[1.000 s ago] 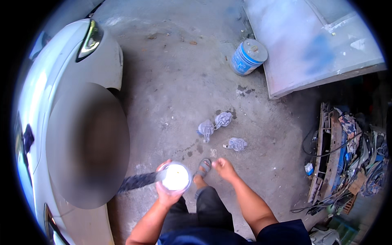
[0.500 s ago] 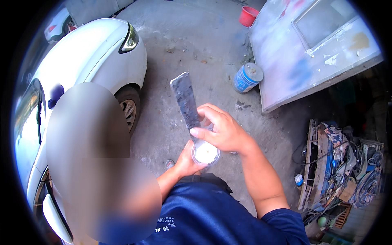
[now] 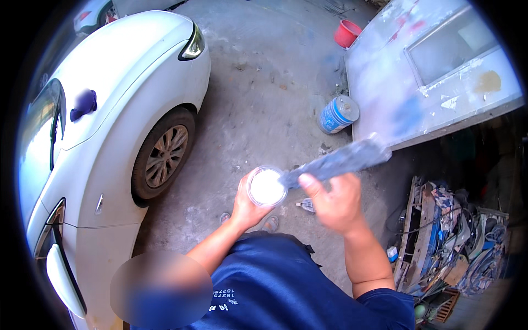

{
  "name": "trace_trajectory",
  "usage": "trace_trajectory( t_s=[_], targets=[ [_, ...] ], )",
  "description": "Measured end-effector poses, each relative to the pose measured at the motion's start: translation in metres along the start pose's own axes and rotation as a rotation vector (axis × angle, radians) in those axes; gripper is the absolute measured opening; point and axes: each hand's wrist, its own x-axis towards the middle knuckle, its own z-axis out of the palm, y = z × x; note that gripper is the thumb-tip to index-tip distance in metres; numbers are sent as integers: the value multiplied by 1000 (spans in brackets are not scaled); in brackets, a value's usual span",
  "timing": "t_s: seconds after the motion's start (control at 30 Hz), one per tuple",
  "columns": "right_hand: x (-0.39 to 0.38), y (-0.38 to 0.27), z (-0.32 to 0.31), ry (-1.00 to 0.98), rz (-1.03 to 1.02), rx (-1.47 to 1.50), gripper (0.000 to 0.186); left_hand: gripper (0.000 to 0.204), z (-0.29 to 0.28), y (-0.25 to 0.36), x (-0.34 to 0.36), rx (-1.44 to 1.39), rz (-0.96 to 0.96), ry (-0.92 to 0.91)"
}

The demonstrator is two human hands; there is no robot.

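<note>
My left hand (image 3: pixel 246 206) is wrapped round a round clear cup (image 3: pixel 267 187) with white contents, held in front of my body. To its right, my right hand (image 3: pixel 339 204) grips a long flat strip (image 3: pixel 346 159) with a dark, mottled face. The strip slants up to the right, smeared by motion, and its lower end comes close to the cup's rim. Whether that end touches the rim I cannot tell. My right thumb lies along the strip; the other fingers are mostly hidden behind it.
A white car (image 3: pixel 104 126) stands on the left, a dark purple item (image 3: pixel 83 104) on its hood. Ahead to the right are a blue-and-white bucket (image 3: pixel 338 115), a red bucket (image 3: pixel 347 34) and a paint-stained panel (image 3: pixel 440 71). Scrap parts (image 3: pixel 456 236) are heaped at right. A small object (image 3: pixel 306 204) lies on the floor.
My right hand has moved right, away from above the cup, and the strip has swung from nearly upright to slanting right. The cup is more exposed. The view has shifted, showing more car.
</note>
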Motion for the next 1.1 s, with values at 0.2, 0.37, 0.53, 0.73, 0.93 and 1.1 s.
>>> trace_trajectory(
  t_s=[0.2, 0.37, 0.53, 0.73, 0.93, 1.1],
  targets=[
    [8, -16, 10, -11, -212, -123, 10, 78, -2, 11, 12, -30, 2, 32],
    [1, 4, -10, 169, 266, 107, 11, 81, 3, 6, 4, -6, 34, 35],
    [-5, -3, 3, 69, -122, -154, 12, 79, 6, 13, 6, 12, 39, 47],
    [-3, -6, -9, 135, 78, -33, 10, 82, 12, 9, 2, -10, 67, 15],
    [-17, 1, -19, 194, 350, 94, 10, 83, 10, 12, -5, -10, 44, -36],
    [-12, -9, -8, -13, -235, -217, 12, 81, 14, 13, 2, -59, 77, -34]
  ],
)
